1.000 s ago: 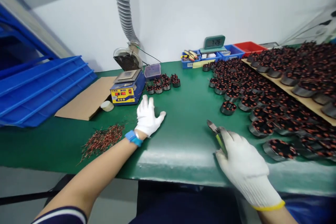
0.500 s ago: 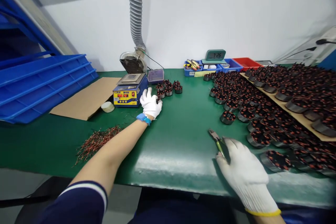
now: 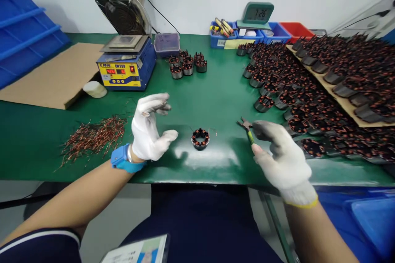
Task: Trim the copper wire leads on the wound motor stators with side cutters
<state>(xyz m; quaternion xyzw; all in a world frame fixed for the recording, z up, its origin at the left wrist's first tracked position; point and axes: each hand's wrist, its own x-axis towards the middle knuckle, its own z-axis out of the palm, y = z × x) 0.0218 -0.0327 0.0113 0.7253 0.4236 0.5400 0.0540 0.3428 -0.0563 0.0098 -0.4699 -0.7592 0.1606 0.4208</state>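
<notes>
On the green bench in front of me sits one wound motor stator, with thin wire ends sticking out on both sides. To its left, my left hand, in a white glove, is empty, its thumb and fingers apart. To the right, my right hand, also gloved, grips green-handled side cutters. Their jaws point up and left, slightly parted. Past the left hand lies a pile of cut copper wire ends. Farther back stands a small group of stators.
A blue and yellow solder pot stands at back left under a fume hood, beside cardboard and a round pad. Rows of stators and a loaded board fill the right. Bins and a clock line the wall.
My left hand has come back from the stator group toward me, and a single stator now sits between my hands, released. My right hand still holds the cutters; the jaws have parted. The view has shifted down.
</notes>
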